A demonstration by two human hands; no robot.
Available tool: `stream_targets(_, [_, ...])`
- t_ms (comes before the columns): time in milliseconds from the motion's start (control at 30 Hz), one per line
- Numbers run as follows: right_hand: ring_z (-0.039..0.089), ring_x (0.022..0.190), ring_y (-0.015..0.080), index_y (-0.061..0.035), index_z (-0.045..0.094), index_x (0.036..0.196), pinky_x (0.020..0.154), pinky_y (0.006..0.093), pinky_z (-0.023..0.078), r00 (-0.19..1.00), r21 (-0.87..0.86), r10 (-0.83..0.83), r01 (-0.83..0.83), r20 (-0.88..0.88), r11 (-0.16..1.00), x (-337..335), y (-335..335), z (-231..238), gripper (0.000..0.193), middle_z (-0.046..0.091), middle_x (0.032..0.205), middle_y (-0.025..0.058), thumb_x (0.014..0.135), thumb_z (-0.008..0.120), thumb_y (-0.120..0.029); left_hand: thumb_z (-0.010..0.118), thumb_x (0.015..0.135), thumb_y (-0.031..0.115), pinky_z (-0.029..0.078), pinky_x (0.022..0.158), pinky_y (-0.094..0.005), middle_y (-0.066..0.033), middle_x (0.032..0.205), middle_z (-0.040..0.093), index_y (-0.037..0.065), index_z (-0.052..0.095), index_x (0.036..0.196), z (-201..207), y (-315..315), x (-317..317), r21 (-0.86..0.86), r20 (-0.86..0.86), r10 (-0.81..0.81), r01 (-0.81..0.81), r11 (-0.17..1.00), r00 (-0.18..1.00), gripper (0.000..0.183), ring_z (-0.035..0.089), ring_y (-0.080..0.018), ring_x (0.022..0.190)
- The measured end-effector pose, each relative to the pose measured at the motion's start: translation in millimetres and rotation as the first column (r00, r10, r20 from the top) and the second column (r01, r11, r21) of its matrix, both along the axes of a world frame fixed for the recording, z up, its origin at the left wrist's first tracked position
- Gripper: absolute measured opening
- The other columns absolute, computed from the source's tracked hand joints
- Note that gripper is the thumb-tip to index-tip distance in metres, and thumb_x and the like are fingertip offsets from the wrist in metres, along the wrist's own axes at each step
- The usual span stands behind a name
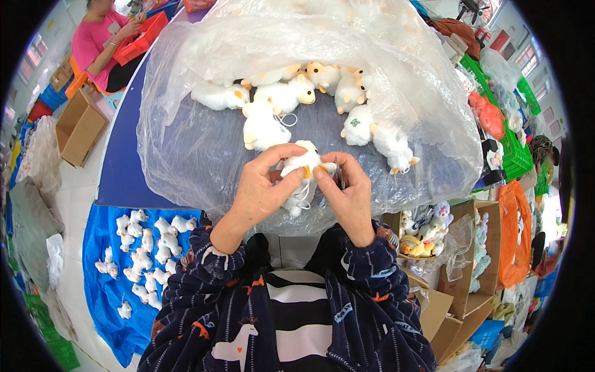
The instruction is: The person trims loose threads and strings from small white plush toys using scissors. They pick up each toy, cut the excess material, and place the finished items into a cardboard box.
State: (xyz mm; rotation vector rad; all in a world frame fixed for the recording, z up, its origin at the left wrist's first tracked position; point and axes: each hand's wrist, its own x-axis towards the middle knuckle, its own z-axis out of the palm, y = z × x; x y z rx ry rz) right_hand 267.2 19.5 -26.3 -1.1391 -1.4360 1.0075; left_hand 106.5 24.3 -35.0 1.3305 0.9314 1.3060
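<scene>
Both of my hands hold one small white plush animal [304, 154] with orange parts, over the near edge of the table. My left hand [263, 186] is closed round its left side, thumb on an orange part. My right hand [344, 186] pinches the other side, and a thin dark object, too unclear to name, shows by its fingers. A white cord loop hangs from the toy. Just beyond, another white plush toy [263, 126] with a cord loop lies on clear plastic sheeting [211, 158]. More white plush toys [286, 93] lie farther back, partly under the plastic.
On the left, a blue sheet [105, 310] bears several small white plush toys [142, 257]. Cardboard boxes [462, 273] with plush toys stand at the right, near green crates [517, 155]. A person in pink [93, 40] sits at the far left, holding a red basket [141, 38].
</scene>
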Motion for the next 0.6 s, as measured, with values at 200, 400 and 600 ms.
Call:
stream_targets(200, [0.059,0.062,0.02,0.002,0.053,0.111,0.059,0.0275,0.046,0.954,0.394,-0.193,0.091,0.227,0.915,7.0,-19.5,11.2,0.026,0.06,0.077,0.0121,0.088,0.055,-0.01,0.058,0.082,-0.002,0.05,0.076,-0.0239,-0.0115,0.108,0.057,-0.004,0.053,0.114,0.1,0.1,-1.5,-0.003,-0.048,0.01,-0.01,1.0,0.999,0.032,0.056,-0.0141,0.098])
stream_targets(400, [0.064,0.06,0.0282,0.0006,0.055,0.104,0.052,0.032,0.047,0.955,-0.027,0.064,-0.059,0.289,0.998,4.5,-32.9,16.7,0.02,0.062,0.069,0.0156,0.089,0.053,-0.013,0.059,0.082,0.0,0.05,0.075,-0.024,-0.0105,0.106,0.058,-0.003,0.054,0.113,-0.3,0.1,3.2,0.03,-0.09,0.025,-0.023,0.999,0.996,0.031,0.057,-0.0133,0.095])
stream_targets(600, [0.061,0.052,0.0255,0.0013,0.057,0.091,0.048,0.0313,0.045,0.955,-0.109,0.096,-0.067,0.279,0.992,5.9,-27.4,16.5,0.018,0.061,0.064,0.014,0.089,0.055,-0.016,0.06,0.082,0.002,0.05,0.075,-0.0251,-0.0094,0.107,0.057,-0.002,0.055,0.111,3.2,-1.2,7.0,0.052,-0.127,0.044,-0.038,0.998,0.991,0.03,0.057,-0.013,0.094])
